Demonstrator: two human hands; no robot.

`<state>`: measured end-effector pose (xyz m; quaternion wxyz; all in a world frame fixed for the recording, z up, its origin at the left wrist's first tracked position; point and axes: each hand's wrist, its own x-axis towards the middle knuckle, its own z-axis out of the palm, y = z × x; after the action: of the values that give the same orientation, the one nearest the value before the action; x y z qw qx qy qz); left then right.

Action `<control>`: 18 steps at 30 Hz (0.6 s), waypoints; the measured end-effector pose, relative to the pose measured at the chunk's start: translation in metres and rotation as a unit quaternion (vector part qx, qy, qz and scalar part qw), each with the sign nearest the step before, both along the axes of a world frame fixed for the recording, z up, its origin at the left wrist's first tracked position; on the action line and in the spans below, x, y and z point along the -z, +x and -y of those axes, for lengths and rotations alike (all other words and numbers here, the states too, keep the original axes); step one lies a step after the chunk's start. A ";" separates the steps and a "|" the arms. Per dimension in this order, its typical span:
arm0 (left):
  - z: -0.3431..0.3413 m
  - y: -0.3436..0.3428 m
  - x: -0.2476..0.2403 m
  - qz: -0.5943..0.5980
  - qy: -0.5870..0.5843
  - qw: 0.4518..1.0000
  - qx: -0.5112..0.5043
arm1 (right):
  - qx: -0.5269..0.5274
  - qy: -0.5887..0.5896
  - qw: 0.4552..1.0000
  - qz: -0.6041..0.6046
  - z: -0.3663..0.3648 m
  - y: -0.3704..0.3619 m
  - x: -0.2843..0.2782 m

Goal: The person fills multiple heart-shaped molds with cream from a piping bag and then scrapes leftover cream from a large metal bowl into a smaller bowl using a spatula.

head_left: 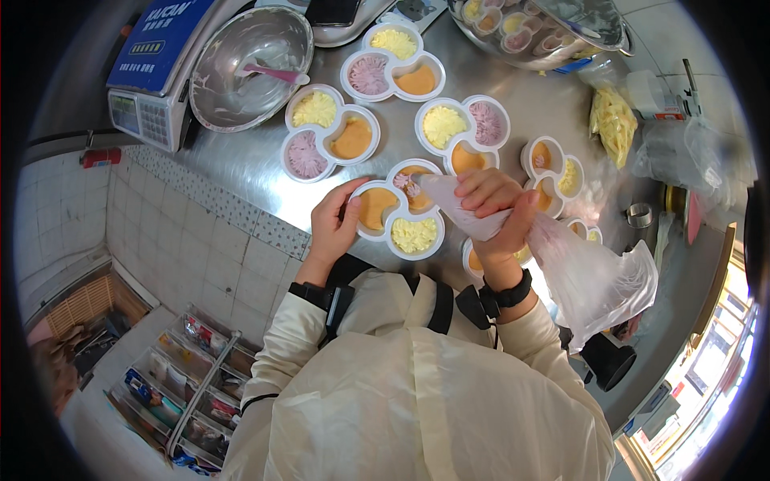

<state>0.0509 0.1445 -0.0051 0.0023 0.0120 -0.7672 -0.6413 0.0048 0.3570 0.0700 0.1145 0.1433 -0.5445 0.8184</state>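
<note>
My left hand (335,220) holds the outer edge of a white three-compartment container (394,214), its fingers curled at the rim. Smooth orange filling lies in its left compartment, yellow crumbly filling in the near one. In the far compartment, a little pale purple paste sits on orange filling. My right hand (499,210) is closed round a clear piping bag (565,260) of pale purple paste. The bag's tip points into that far compartment, close to the paste. Loose plastic at the bag's wide end hangs to the right, over my forearm.
Containers with purple, yellow and orange sections (329,133) stand beyond my hands. More containers (553,178) stand to the right, partly behind the bag. A metal bowl with a pink spatula (277,74) and a scale (148,120) are far left; a larger metal bowl (553,40) is far right.
</note>
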 end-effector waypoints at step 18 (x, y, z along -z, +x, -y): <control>0.000 0.000 0.003 -0.012 -0.007 1.000 -0.007 | -0.014 -0.011 1.000 0.006 0.003 -0.004 0.003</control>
<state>0.0514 0.1448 -0.0085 0.0156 0.0098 -0.7712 -0.6363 0.0010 0.3540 0.0674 0.1013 0.1447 -0.5340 0.8268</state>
